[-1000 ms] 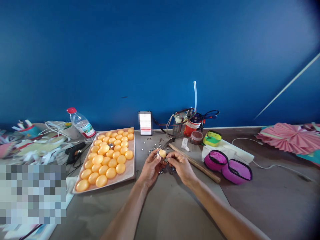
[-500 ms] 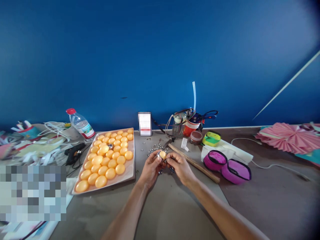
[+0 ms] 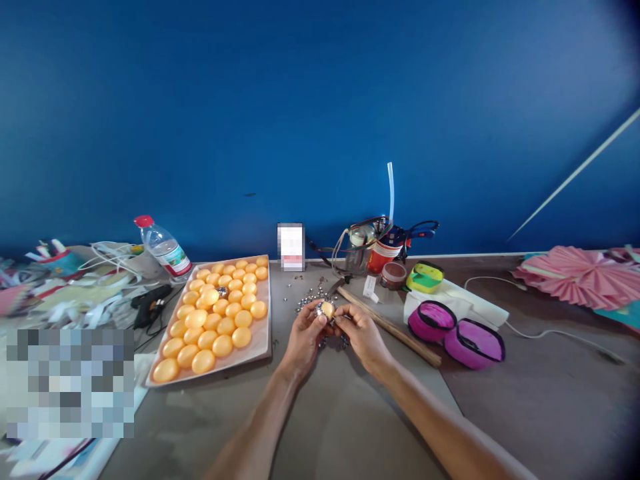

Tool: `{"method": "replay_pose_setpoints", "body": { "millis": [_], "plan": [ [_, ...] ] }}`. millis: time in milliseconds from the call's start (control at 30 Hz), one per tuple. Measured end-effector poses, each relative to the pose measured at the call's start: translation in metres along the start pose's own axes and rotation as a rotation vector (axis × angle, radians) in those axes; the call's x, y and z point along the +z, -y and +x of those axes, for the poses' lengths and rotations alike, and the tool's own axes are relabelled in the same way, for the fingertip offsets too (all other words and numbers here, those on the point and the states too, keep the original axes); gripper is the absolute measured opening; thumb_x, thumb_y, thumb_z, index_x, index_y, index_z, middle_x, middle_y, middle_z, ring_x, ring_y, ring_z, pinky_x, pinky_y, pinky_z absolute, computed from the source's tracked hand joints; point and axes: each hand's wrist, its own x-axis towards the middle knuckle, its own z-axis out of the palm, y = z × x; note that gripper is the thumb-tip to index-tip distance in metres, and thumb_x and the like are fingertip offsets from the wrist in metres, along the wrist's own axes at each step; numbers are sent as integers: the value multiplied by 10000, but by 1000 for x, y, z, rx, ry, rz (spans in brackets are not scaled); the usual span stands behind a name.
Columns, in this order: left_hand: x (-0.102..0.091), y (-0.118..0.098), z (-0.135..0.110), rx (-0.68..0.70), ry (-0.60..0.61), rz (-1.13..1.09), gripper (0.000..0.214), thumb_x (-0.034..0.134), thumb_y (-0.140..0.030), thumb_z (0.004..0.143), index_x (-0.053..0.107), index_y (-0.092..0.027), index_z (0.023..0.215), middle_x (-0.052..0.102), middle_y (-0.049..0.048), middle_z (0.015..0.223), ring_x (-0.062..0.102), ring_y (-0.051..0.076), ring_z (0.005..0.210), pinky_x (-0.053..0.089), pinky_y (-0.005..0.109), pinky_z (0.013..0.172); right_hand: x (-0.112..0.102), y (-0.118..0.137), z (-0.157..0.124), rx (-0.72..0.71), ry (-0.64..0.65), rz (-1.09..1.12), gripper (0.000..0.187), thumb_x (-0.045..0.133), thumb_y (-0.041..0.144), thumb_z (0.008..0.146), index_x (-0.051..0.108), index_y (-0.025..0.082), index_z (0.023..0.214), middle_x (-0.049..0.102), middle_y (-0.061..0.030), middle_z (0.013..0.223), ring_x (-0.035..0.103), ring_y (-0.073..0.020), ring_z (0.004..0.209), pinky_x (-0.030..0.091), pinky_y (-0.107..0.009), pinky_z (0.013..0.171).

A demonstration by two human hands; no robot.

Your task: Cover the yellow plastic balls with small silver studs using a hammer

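Observation:
An orange ball (image 3: 327, 310), partly covered in shiny silver pieces, rests in the closed fingers of my left hand (image 3: 304, 337). Close against its right side, my right hand (image 3: 361, 333) has thumb and fingertips pinched together; whatever is between them is too small to make out. Loose silver pieces (image 3: 312, 297) lie scattered on the table behind and under my hands. To the left, a shallow tray (image 3: 263, 340) holds many plain orange balls (image 3: 223, 345) and one ball with silver on it (image 3: 223, 293).
A wooden-handled hammer (image 3: 395, 327) lies right of my hands. Beyond it are purple mesh rolls (image 3: 474, 343), a yellow-green roll (image 3: 425, 277), a round tub (image 3: 394, 274) and a glass jar (image 3: 359, 250). At left stand a bottle (image 3: 170, 253) and a black glue gun (image 3: 147, 303).
The view has shifted slightly. Both hands stay together at the ball, which appears turned a little in my left fingers.

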Motion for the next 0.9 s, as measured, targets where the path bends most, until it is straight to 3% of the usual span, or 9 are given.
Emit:
{"method": "replay_pose_setpoints", "body": {
  "millis": [467, 700, 800, 900],
  "plan": [
    [0, 5, -2, 53, -7, 148, 384, 675, -288, 730, 506, -197, 1063, 626, 8, 778, 592, 134, 592, 448, 264, 586, 1, -6, 0, 42, 7, 33, 196, 587, 338, 748, 445, 211, 701, 499, 45, 547, 472, -120, 518, 364, -253, 517],
    [3, 1, -1, 10, -69, -24, 327, 683, -310, 727, 543, -186, 995, 622, -3, 787, 565, 100, 581, 439, 234, 587, -3, -2, 7, 57, -1, 138, 220, 608, 373, 723, 470, 205, 752, 470, 56, 555, 432, -101, 465, 344, -245, 484],
    [1, -5, 1, -13, -102, -107, 298, 661, -349, 746, 560, -177, 967, 631, 16, 829, 565, 100, 600, 442, 238, 604, -13, -8, 12, -4, -46, -126, 144, 560, 322, 748, 538, 200, 821, 517, 27, 603, 452, -122, 487, 365, -267, 500],
    [-1, -9, 3, -31, -103, -155, 291, 639, -380, 761, 567, -164, 942, 645, 42, 837, 568, 109, 608, 445, 248, 619, -23, -16, 15, -201, -53, -545, 157, 501, 198, 761, 598, 184, 884, 592, -51, 793, 549, -183, 700, 432, -325, 665]
  ]
}}
